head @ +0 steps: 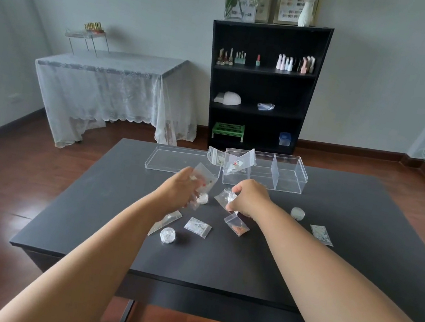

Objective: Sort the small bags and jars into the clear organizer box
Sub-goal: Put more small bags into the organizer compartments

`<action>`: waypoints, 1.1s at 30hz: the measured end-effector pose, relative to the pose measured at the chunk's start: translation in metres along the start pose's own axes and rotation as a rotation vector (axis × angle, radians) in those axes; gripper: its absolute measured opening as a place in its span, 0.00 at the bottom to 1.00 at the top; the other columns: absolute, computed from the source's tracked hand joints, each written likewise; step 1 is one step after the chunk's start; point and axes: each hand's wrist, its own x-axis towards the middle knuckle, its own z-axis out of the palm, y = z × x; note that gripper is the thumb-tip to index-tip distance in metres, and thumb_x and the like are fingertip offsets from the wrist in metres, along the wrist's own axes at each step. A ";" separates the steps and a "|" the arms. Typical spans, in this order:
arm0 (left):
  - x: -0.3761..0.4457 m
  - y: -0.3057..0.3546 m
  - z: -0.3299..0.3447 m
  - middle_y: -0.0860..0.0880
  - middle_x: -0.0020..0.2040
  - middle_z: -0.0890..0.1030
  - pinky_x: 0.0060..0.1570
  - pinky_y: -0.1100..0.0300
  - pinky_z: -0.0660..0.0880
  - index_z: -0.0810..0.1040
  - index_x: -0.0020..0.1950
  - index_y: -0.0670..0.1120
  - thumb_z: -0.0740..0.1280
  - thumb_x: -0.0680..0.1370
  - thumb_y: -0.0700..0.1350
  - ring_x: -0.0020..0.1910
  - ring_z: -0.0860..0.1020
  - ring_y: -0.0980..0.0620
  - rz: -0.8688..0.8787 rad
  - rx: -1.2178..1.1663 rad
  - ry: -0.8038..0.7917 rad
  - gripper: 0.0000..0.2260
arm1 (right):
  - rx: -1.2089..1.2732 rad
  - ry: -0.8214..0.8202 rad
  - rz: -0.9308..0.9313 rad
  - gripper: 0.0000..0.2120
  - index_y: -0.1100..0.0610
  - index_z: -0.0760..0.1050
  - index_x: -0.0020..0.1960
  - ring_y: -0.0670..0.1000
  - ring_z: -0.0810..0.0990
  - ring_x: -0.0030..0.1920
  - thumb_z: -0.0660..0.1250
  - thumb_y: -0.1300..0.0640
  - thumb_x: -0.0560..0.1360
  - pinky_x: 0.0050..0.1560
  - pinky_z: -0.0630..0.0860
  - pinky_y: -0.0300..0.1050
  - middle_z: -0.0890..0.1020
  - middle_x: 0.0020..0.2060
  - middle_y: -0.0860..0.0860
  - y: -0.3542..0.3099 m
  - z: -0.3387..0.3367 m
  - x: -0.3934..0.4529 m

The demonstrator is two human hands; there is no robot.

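My left hand (pixel 183 187) holds a few small clear bags (pixel 206 177) above the dark table (pixel 216 267). My right hand (pixel 251 199) pinches another small clear bag (pixel 224 196) just above the tabletop. The clear organizer box (pixel 286 176) stands at the far side, with two bags (pixel 234 158) leaning out of its left compartment. Loose on the table lie a bag of orange bits (pixel 237 224), a silvery bag (pixel 197 227), a long bag (pixel 165 221) half under my left arm, a patterned bag (pixel 321 234) and small round jars (pixel 168 235), (pixel 297 213), (pixel 203 199).
The box's clear lid (pixel 178 161) lies flat to the left of the box. Behind the table stand a black shelf (pixel 262 85) with nail polish bottles and a side table under a lace cloth (pixel 112 83). Wooden floor surrounds the table.
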 end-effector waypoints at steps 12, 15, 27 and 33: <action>0.043 -0.011 -0.001 0.39 0.52 0.80 0.36 0.58 0.80 0.73 0.53 0.42 0.64 0.79 0.35 0.39 0.84 0.49 -0.072 -0.431 0.171 0.05 | 0.296 0.056 -0.136 0.14 0.46 0.74 0.54 0.48 0.77 0.39 0.70 0.61 0.72 0.29 0.73 0.39 0.74 0.43 0.44 0.017 -0.001 0.009; 0.055 -0.007 0.002 0.41 0.50 0.79 0.31 0.62 0.78 0.73 0.49 0.43 0.64 0.80 0.38 0.39 0.84 0.49 -0.124 -0.573 0.217 0.01 | 0.419 0.146 -0.155 0.11 0.47 0.75 0.54 0.46 0.77 0.43 0.70 0.56 0.73 0.34 0.70 0.39 0.74 0.45 0.43 0.026 -0.012 0.014; 0.084 0.021 0.031 0.50 0.46 0.83 0.38 0.54 0.81 0.76 0.46 0.49 0.64 0.78 0.46 0.40 0.84 0.53 0.025 -0.365 0.403 0.03 | 0.588 0.337 0.067 0.18 0.65 0.76 0.60 0.49 0.81 0.32 0.70 0.59 0.72 0.36 0.74 0.42 0.81 0.51 0.58 0.027 -0.077 0.061; 0.092 0.038 0.044 0.56 0.47 0.79 0.38 0.59 0.74 0.75 0.43 0.53 0.63 0.78 0.47 0.41 0.80 0.52 0.277 0.163 0.418 0.05 | 0.438 0.231 0.064 0.08 0.60 0.72 0.37 0.51 0.71 0.29 0.69 0.60 0.73 0.27 0.62 0.38 0.70 0.29 0.52 0.006 -0.068 0.076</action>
